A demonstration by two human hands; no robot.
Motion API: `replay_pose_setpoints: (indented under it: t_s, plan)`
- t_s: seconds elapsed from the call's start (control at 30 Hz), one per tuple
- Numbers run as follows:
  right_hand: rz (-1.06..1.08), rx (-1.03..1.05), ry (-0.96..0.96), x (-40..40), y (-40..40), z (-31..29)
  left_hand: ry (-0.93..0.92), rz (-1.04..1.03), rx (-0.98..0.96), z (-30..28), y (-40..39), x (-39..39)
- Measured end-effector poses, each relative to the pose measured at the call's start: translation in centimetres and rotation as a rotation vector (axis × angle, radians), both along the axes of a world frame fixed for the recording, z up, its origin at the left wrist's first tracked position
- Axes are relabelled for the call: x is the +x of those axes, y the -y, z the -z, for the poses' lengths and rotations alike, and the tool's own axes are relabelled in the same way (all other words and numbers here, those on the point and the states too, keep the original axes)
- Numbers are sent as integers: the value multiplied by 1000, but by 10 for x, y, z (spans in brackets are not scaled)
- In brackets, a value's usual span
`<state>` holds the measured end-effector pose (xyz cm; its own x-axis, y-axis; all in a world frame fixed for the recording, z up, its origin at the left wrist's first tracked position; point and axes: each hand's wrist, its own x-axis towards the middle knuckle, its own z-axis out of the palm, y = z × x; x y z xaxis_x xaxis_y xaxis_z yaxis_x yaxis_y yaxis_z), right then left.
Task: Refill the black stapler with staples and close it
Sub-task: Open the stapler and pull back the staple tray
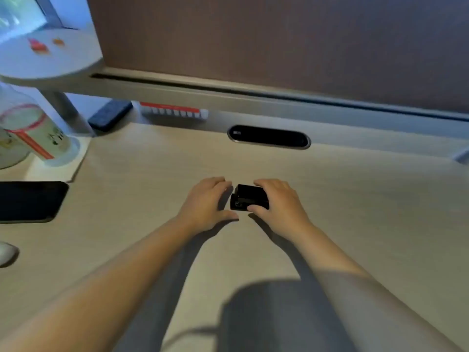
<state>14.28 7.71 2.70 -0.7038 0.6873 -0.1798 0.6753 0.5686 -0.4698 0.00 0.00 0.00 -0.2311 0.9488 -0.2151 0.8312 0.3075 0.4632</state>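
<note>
Head view, looking down on a pale wood-grain desk (355, 212).

At centre frame, slightly above the middle: black stapler (250, 200), small and blocky, lying on the desk between both hands. Upper arm apparently down on the base; whether fully latched, impossible to tell through the blur.

Right hand (279, 204) just right of the stapler, curled over its right end, thumb (256, 209) against the near edge, fingers (266, 184) arched over the far top corner. Loosely cupped around the stapler, touching it.

Left hand (206, 205) just left of the stapler, palm down, fingers loosely spread and slightly bent, fingertips (225, 185) near the stapler's left end, thumb (228, 216) stretched toward its near left corner. Holding nothing; actual contact with the stapler unclear.

Both bare forearms running in from the lower corners of the frame, dark shadow pooled between them at bottom centre.

Left edge, mid-height: black phone (30, 200) flat on the desk, well apart from the hands. Above it, upper left: clear lidded container (33, 133) with red trim. Upper centre: oval black cable grommet (269, 137) set into the desk's back edge, beneath a brown partition panel (279, 41). Left of the grommet: red-and-white strip (175, 111), too blurred to identify.
</note>
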Motion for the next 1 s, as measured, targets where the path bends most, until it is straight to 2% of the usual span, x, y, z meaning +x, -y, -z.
replay_pose_setpoints:
  t_s: [0.1, 0.27, 0.57, 0.77, 0.87, 1.0]
  plan:
    - [28, 15, -70, -4, -1, 9, 107, -94, 103, 11, -5, 1]
    - [117, -10, -161, -9, -1, 19, 151, -189, 268, 26, -7, 1]
    - [186, -19, -277, -12, 0, 19, 181, -220, 259, 27, -8, 0]
    - [298, -167, -599, -3, -2, 7, 165, -228, 242, 24, -9, 2]
    - [369, -148, -724, 7, -2, 2, 153, -221, 225, 24, -9, 3]
    - [487, -103, -798, 25, -5, -2, 133, -220, 227, 23, -8, 4]
